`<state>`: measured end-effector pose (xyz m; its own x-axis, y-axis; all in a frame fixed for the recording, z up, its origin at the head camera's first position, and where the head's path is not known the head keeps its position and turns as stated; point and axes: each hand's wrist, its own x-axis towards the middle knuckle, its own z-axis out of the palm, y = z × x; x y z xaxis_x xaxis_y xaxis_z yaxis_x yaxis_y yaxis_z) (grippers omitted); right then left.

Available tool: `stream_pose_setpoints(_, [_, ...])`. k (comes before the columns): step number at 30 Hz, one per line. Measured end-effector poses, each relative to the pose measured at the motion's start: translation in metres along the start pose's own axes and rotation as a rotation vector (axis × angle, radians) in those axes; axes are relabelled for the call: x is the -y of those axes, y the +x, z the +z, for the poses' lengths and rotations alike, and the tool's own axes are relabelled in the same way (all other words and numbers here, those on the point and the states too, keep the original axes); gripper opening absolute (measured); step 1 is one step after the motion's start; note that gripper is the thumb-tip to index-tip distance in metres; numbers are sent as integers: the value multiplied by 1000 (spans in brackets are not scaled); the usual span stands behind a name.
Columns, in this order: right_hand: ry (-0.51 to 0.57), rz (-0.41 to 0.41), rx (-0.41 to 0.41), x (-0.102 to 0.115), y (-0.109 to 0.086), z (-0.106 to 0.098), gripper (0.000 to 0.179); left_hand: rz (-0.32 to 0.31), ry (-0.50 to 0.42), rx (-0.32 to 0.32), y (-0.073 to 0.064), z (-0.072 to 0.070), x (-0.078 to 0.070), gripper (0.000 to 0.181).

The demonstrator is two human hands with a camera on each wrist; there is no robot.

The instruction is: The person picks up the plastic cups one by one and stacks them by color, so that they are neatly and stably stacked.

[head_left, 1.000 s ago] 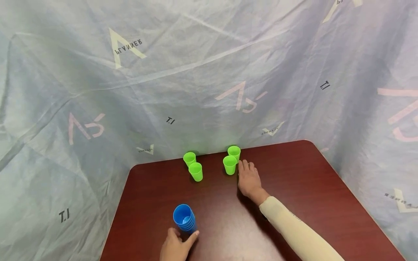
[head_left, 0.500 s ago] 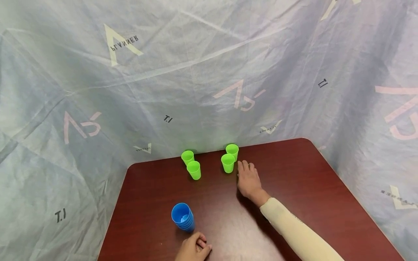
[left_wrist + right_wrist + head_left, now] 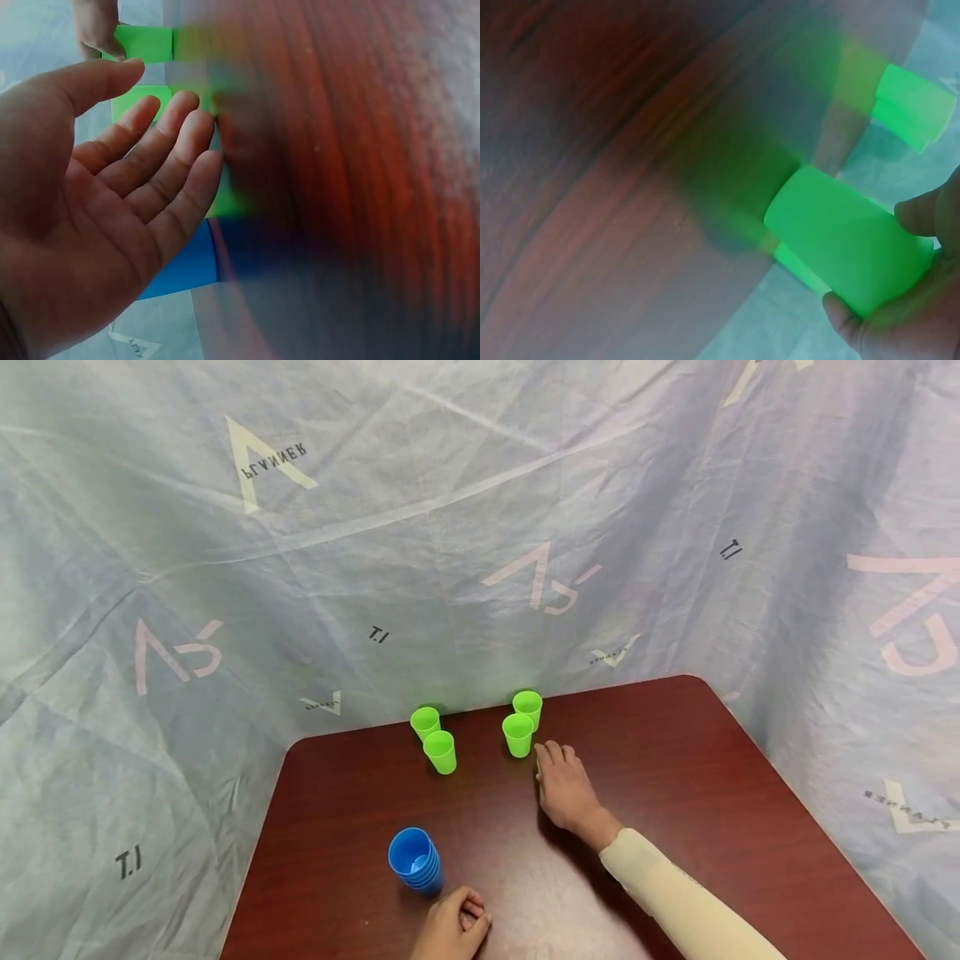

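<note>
My right hand point(image 3: 567, 789) holds a green cup point(image 3: 847, 232) from above at the rim end, finger and thumb on either side of it in the right wrist view. That cup is hidden beneath the hand in the head view. Just left of this hand stand two green cups, a front one point(image 3: 517, 737) and a back one point(image 3: 527, 708). A stack of nested blue cups point(image 3: 415, 860) stands upright nearer the front. Beside the stack, to its right, my left hand point(image 3: 452, 924) rests with loosely bent fingers and an empty palm.
Another pair of green cups, a front one point(image 3: 440, 752) and a back one point(image 3: 425, 724), stands at the far left-centre of the dark red table point(image 3: 675, 793). A grey printed cloth point(image 3: 420, 568) hangs behind the table and along its sides.
My left hand has let go of the blue cup stack and moved to its right, fingers now loosely bent. The right hand has stayed nearly in place; the view has shifted slightly.
</note>
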<state>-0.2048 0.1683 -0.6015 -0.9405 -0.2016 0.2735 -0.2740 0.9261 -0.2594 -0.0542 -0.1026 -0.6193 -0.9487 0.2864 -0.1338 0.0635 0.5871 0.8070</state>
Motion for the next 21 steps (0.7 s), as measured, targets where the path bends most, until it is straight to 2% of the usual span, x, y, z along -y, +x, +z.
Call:
stream_pose_setpoints(7, [45,-46,18,7,-6,-1,45,59,3,-42,2,3,-1,17])
stream_pose_setpoints(16, [171,-85,84,14,-16,-5,47,42,6,-70,3,7,-3,21])
stream_pose_setpoints(21, [246,-166,106,17,-20,-9,43,74,30,-92,5,8,-5,23])
